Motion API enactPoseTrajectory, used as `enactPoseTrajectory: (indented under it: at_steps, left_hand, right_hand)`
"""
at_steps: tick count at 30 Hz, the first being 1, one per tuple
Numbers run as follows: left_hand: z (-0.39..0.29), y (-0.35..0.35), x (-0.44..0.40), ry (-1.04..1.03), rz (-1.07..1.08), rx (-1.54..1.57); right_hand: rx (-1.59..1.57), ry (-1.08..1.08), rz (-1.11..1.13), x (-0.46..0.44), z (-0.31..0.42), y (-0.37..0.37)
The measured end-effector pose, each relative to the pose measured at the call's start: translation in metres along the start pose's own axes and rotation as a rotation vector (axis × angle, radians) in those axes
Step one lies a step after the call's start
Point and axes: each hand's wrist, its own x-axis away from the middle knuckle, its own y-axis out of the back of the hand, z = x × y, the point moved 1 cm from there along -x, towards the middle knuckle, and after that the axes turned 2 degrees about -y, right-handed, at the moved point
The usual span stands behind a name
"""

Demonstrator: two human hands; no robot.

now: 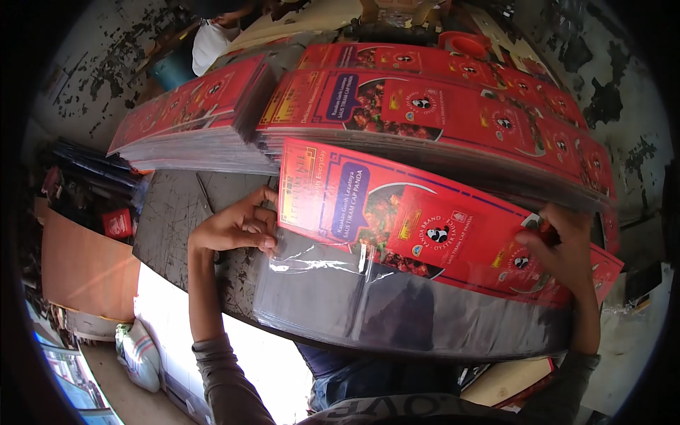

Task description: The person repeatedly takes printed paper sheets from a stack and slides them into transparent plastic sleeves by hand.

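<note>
A long red printed sheet (pixel 404 227) with a panda logo and pictures of food lies slanted in front of me. My right hand (pixel 563 248) grips it near its right end, thumb on top. At its left end, my left hand (pixel 244 223) is closed, thumb and fingers pinching the edge of a clear plastic sleeve (pixel 312 258). The film looks creased and shiny beside those fingertips. Under the sheet's lower edge are flat clear sleeves (pixel 425 312), apparently stacked. How far the sheet sits inside the film I cannot tell.
Tall stacks of red sheets (pixel 418 106) stand behind, with another stack (pixel 191 106) at the left. Scissors (pixel 204 193) lie on the worn dark table (pixel 170 219). Farther back are a red basin (pixel 464 44) and another person (pixel 212 42). A sack (pixel 138 358) rests on the floor.
</note>
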Motion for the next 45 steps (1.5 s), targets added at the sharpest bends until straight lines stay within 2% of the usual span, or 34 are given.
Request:
enactPoseTrajectory:
  at_steps: [6,11,15,17,21,26,27,28,29,30,32,34,35,37,38,39,40,42,43,45]
  left_hand:
    - [-0.001,-0.001,0.001,-0.022,-0.019,-0.015]
    - [0.0,0.0,0.0,-0.022,0.0,0.045]
    - [0.002,0.002,0.0,-0.018,-0.023,0.004]
    - [0.003,0.004,0.001,-0.025,-0.02,-0.052]
    - [0.006,0.005,0.0,-0.006,-0.023,0.0]
    - [0.001,0.005,0.004,-0.011,-0.025,-0.067]
    - [-0.002,0.004,0.007,-0.076,-0.071,-0.074]
    - [-0.006,0.002,0.012,-0.142,-0.119,-0.083]
    - [-0.01,0.004,0.02,-0.211,-0.231,-0.219]
    - [-0.014,-0.001,0.023,-0.215,-0.23,-0.22]
    - [-0.025,-0.012,0.027,-0.344,-0.54,-0.461]
    - [-0.033,-0.034,0.021,-0.351,-0.543,-0.516]
    - [-0.035,-0.046,0.016,-0.367,-0.493,-0.693]
    - [-0.042,-0.071,0.008,-0.362,-0.4,-0.955]
    - [-0.041,-0.08,0.003,-0.37,-0.4,-0.954]
    - [-0.038,-0.088,-0.003,-0.357,-0.402,-1.02]
    - [-0.034,-0.091,-0.007,-0.346,-0.405,-1.087]
    - [-0.022,-0.088,-0.011,-0.328,-0.377,-1.08]
    - [-0.018,-0.088,-0.012,-0.321,-0.392,-1.096]
    - [-0.016,-0.089,-0.013,-0.324,-0.402,-1.108]
  right_hand:
    - [0.012,0.012,0.051,-0.001,0.001,0.0]
    - [-0.077,-0.075,0.159,-0.002,-0.001,-0.005]
    - [-0.093,-0.04,0.2,0.001,-0.01,-0.015]
    - [-0.088,-0.085,0.433,0.002,-0.009,-0.019]
    - [-0.095,-0.045,0.461,0.003,-0.016,-0.023]
    - [-0.203,-0.162,0.556,0.005,-0.017,-0.015]
    - [-0.199,-0.162,0.555,0.006,-0.014,-0.009]
    - [-0.193,-0.177,0.448,0.007,-0.011,0.0]
    - [-0.187,-0.193,0.34,0.008,-0.008,0.009]
    - [-0.184,-0.193,0.337,0.01,-0.004,0.015]
    - [-0.055,-0.127,0.258,0.014,0.002,0.029]
    - [-0.03,-0.131,0.334,0.017,0.014,0.037]
    - [-0.006,-0.133,0.411,0.019,0.019,0.039]
    - [0.029,-0.074,0.395,0.038,0.018,0.033]
    - [0.06,-0.013,0.384,0.048,0.016,0.03]
    - [0.057,-0.059,0.487,0.057,0.01,0.031]
    - [0.066,-0.063,0.484,0.065,0.006,0.031]
    - [0.133,-0.182,0.304,0.085,-0.004,0.031]
    - [0.14,-0.193,0.302,0.098,-0.012,0.03]
    - [0.218,-0.376,0.171,0.123,-0.029,0.032]
